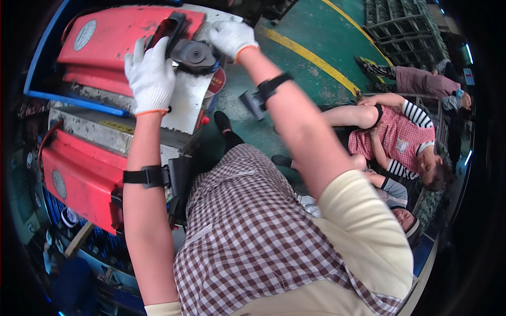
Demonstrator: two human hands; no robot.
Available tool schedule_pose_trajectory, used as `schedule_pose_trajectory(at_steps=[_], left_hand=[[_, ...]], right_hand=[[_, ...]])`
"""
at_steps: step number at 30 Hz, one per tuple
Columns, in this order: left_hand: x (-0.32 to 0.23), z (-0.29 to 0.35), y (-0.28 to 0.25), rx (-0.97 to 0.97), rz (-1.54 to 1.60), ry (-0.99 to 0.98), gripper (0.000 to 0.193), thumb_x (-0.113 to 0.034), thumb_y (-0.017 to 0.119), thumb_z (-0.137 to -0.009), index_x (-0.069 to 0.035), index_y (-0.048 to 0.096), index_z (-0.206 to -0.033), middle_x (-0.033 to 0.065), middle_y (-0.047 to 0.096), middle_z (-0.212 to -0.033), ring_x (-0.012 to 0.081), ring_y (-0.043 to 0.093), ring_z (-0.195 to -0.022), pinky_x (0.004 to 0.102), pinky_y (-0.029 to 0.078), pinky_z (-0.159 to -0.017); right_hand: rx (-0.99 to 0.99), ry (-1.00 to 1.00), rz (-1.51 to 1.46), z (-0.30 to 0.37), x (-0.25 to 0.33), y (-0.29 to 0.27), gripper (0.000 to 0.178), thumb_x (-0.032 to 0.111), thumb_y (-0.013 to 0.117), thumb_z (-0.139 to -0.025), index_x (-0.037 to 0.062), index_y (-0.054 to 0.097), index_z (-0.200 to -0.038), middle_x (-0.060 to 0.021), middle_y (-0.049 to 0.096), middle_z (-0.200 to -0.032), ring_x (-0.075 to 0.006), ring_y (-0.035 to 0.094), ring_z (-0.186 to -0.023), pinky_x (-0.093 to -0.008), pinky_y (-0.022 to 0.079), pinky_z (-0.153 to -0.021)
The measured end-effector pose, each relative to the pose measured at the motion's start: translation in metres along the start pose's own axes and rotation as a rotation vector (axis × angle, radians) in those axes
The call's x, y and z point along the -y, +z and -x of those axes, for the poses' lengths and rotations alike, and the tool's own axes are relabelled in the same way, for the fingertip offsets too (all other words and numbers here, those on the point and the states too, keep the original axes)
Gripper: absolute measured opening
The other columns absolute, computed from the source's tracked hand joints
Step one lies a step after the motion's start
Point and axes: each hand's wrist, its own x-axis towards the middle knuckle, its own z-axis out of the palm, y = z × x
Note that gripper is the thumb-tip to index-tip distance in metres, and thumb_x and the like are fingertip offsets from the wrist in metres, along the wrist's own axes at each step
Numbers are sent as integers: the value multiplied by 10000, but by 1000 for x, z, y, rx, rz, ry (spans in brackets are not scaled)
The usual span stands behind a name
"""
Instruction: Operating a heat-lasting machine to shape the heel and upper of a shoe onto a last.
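Observation:
My left hand (150, 79), in a white knit glove with an orange cuff, reaches over a red-covered machine (118, 34). Its fingers are stretched out and apart, beside a dark rounded machine part (194, 55) with a round centre. I see nothing held in it. My right hand (232, 39), gloved the same way, is on the far side of that part, above the light metal plate (182, 108). Its fingers point left and are partly hidden and blurred; whether they touch the plate is unclear.
A second red-covered machine (81, 179) stands nearer on the left, with a blue frame bar (79, 102) between the two. People sit at the right, one in a red checked apron (377, 139). Metal racks (403, 29) stand beyond the yellow floor line (311, 58).

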Motion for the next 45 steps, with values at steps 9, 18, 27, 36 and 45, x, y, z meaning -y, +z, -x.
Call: schedule_pose_trajectory(at_steps=[9, 18, 27, 36, 45], left_hand=[[3, -10, -14, -13, 57, -22, 436, -156, 655, -889, -141, 670, -1325, 198, 669, -1257, 386, 551, -1290, 503, 403, -1105], [22, -73, -116, -274, 343, 30, 453, -162, 669, -918, -67, 634, -1360, 173, 679, -1247, 364, 616, -1211, 444, 468, -1053], [41, -83, -257, -444, 117, -182, 306, -169, 705, -924, -5, 670, -1179, 161, 684, -1107, 319, 665, -1084, 371, 508, -982], [87, -36, -281, -442, 649, -303, 713, -306, 648, -1001, -43, 358, -1596, 142, 460, -1529, 240, 501, -1346, 356, 415, -1114], [70, 132, -202, -400, 1308, -947, 819, -341, 619, -1018, -98, 170, -1659, 191, 374, -1593, 329, 458, -1439, 445, 422, -1156]], right_hand=[[-62, 186, -364, 170, 35, 27, 494, 429, 565, -991, 85, 540, -1345, -260, 721, -1044, -454, 712, -873, -565, 557, -802], [-496, -277, -224, 122, 38, -17, 234, 278, 680, -857, 131, 726, -1033, -123, 666, -978, -332, 639, -948, -474, 517, -825], [-123, -255, -124, -17, 134, -5, 795, 418, 766, -829, 117, 492, -1512, -266, 577, -1340, -428, 576, -1230, -492, 491, -1042], [285, -108, -718, -77, 174, -20, 859, 462, 768, -804, 121, 489, -1543, -270, 599, -1417, -347, 600, -1301, -412, 473, -1074], [1194, 119, -1865, 93, 102, -30, 758, 256, 664, -940, 23, 351, -1590, -160, 458, -1593, -290, 464, -1457, -453, 326, -1245]])
